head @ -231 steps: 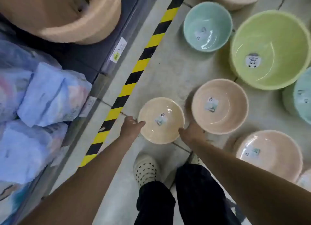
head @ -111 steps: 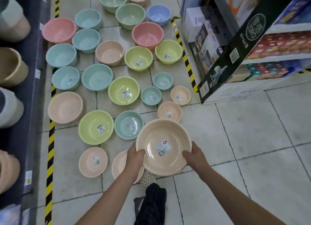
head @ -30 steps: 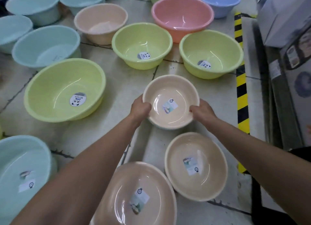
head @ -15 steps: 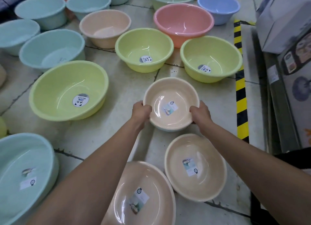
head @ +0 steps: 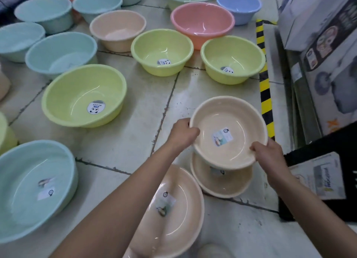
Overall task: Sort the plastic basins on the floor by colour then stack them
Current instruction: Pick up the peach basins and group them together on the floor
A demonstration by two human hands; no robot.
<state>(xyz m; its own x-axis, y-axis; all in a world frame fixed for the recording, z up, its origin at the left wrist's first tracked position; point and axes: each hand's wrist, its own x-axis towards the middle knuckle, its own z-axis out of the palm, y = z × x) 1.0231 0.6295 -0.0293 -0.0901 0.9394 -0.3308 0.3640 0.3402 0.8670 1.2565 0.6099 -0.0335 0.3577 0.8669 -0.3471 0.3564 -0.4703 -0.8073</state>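
Observation:
I hold a small beige basin [head: 229, 120] by its rim, tilted, just above a second beige basin [head: 228, 188] that sits on the floor. My left hand [head: 182, 135] grips the left rim and my right hand [head: 267, 155] grips the near right rim. A larger beige basin [head: 181, 219] lies on the floor in front of my left arm. Another beige basin [head: 117, 31] stands further back among the others.
Green basins [head: 83, 95] [head: 162, 52] [head: 232, 59], teal basins [head: 32, 188] [head: 59, 52], a pink basin [head: 201, 23] and a blue basin [head: 238, 6] stand on the tiled floor. A yellow-black tape strip [head: 265, 91] and boxed goods [head: 320, 45] border the right side.
I have carried the small beige basin toward me and to the right, so it now hangs over the second beige basin on the floor. Both hands keep their grip on its rim.

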